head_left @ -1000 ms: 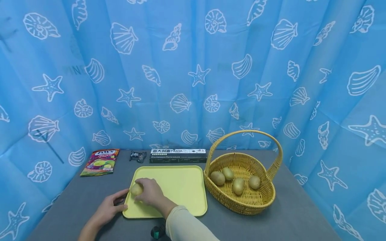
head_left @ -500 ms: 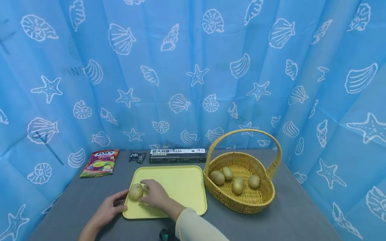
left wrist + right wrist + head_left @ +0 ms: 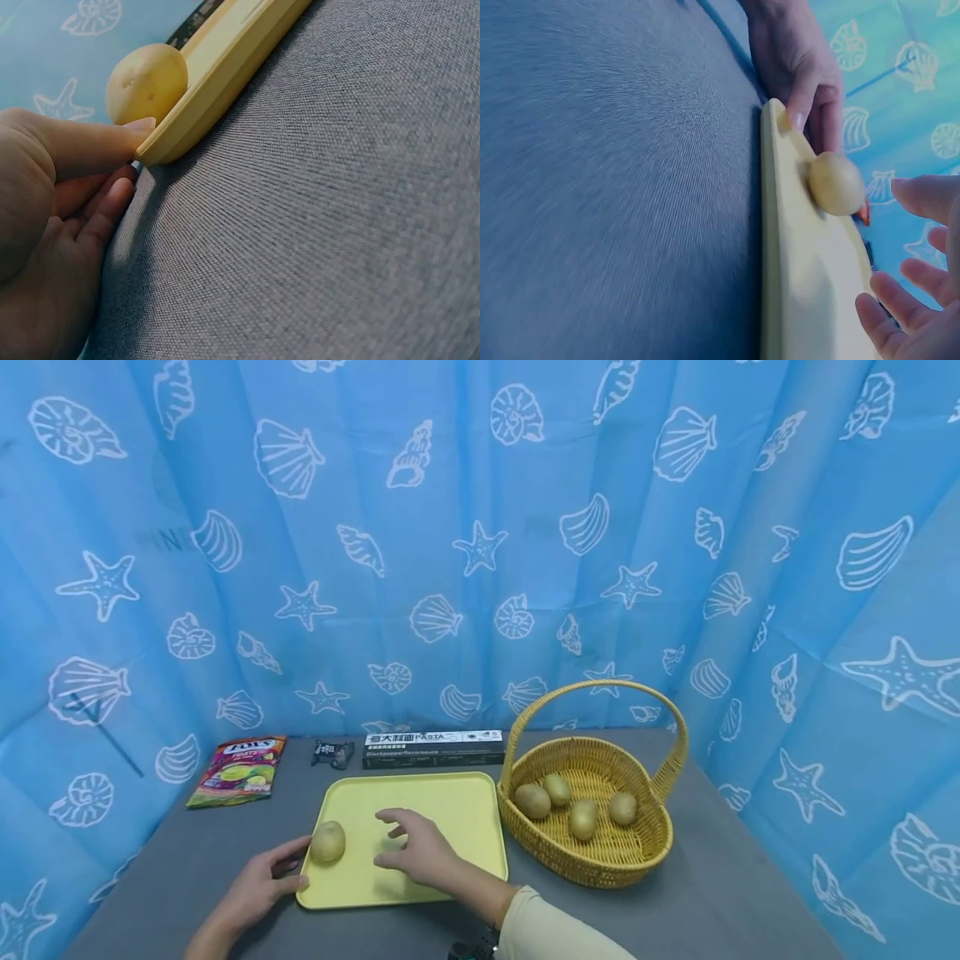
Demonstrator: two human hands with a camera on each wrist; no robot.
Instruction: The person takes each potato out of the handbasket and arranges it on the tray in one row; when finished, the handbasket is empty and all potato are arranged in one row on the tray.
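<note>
A round, pale yellow-brown potato (image 3: 328, 842) lies on the left end of a yellow tray (image 3: 450, 797). My left hand (image 3: 258, 883) grips the tray's left edge; in the left wrist view its thumb (image 3: 112, 146) is on the rim with fingers below. Right of the potato, my right hand (image 3: 427, 853) hovers over the tray with spread, slightly bent fingers, holding nothing. The right wrist view shows a gap between its fingers (image 3: 904, 300) and the potato (image 3: 836, 184). To the right of the tray stands a wicker basket (image 3: 585, 864) with several potatoes (image 3: 583, 819) inside.
Behind the tray lie a black-and-white pasta box (image 3: 433, 750) and a small black packet (image 3: 332, 753). A colourful Fox's candy bag (image 3: 238, 771) lies at the back left. The basket's tall arched handle (image 3: 592, 685) rises on the right. A blue shell-patterned curtain (image 3: 480, 610) surrounds the grey table.
My right hand has let go of the potato and moved right, away from it. The potato stays on the tray's left end. My left hand keeps its grip on the tray edge.
</note>
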